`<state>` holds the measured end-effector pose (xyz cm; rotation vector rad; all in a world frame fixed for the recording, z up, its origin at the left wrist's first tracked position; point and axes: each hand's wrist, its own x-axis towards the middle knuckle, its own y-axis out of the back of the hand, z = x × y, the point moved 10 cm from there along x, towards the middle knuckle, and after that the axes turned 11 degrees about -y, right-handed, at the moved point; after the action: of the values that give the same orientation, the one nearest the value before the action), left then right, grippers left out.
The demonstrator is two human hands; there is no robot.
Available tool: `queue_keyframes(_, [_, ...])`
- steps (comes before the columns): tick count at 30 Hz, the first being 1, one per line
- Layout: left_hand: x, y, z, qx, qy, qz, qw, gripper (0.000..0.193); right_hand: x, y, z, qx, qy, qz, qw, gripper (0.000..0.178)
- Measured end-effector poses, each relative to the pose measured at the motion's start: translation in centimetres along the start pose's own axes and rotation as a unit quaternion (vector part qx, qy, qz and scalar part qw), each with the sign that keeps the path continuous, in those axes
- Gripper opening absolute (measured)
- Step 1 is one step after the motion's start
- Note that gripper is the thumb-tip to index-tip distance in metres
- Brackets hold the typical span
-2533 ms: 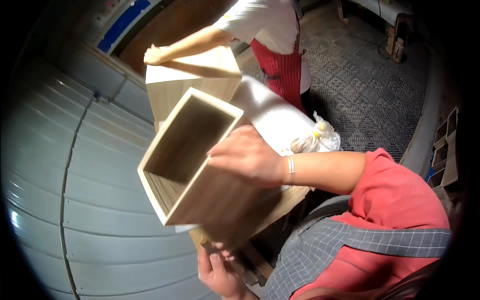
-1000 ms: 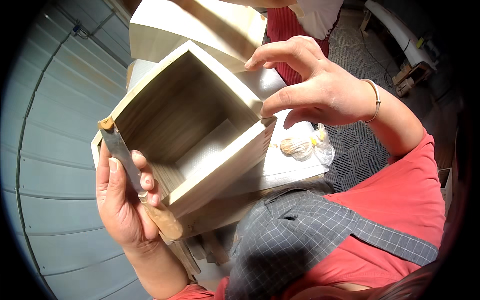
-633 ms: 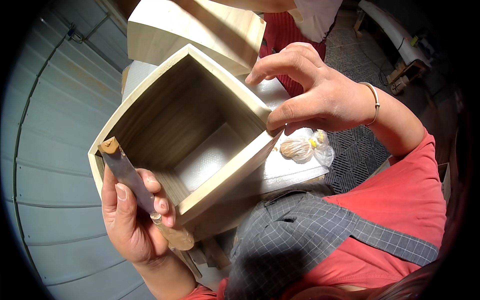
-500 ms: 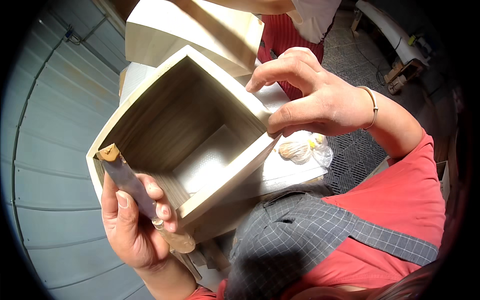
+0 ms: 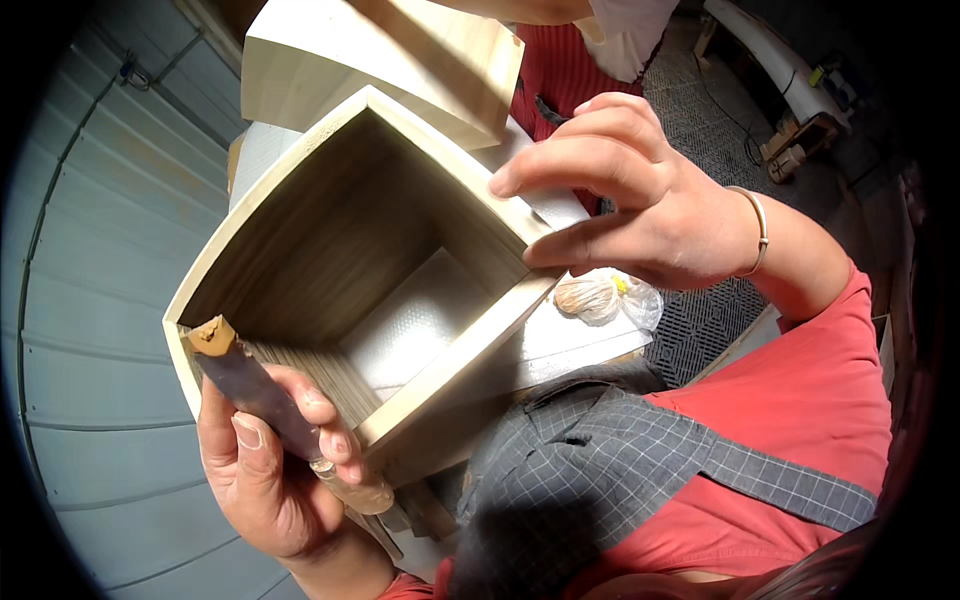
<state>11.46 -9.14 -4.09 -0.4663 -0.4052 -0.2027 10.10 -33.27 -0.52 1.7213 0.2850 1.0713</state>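
My left hand [image 5: 270,465] grips a chisel [image 5: 255,395] with a flat grey blade and a wooden handle; tan paste sits on its tip. The blade slants up over the near left rim of an open wooden box [image 5: 450,365], with my fingers close to that rim. The box has pale rims, curved sides and darker grain inside. At its right corner is my right hand [image 5: 640,190], fingers apart and bent. Its thumb touches the corner, and the index fingertip is at the upper right rim.
Another pale wooden box [image 5: 390,75] stands just beyond, with a person's arm [image 5: 530,8] above it. A knotted plastic bag of tan material [image 5: 600,297] lies on a white surface to the right. Ribbed metal wall [image 5: 120,330] is at left, a dark patterned mat [image 5: 700,330] at right.
The view has shifted slightly. My right thumb has slid a little along the box corner, and its fingers have spread a bit. The chisel has dipped slightly in my left hand.
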Motion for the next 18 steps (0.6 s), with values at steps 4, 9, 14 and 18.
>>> queue_keyframes(4, [-0.1, -0.4, 0.2, -0.007, -0.02, -0.034, 0.999, 0.045, 0.1, -0.1, -0.4, -0.013, 0.002, 0.004, 1.0, 0.023])
queue_keyframes(9, [0.0, -1.0, 0.4, -0.003, -0.022, -0.045, 0.999, 0.046, -1.3, 0.3, -0.1, -0.02, 0.019, 0.078, 0.997, 0.022])
queue_keyframes(14, [-0.2, -1.0, 0.7, 0.007, -0.026, -0.039, 0.999, 0.046, -2.1, 1.3, -0.3, -0.029, 0.026, 0.129, 0.991, 0.02])
queue_keyframes(18, [-0.2, -1.0, 0.6, 0.009, -0.024, -0.043, 0.999, 0.045, -2.7, 1.7, -0.1, -0.035, 0.017, 0.145, 0.989, 0.021])
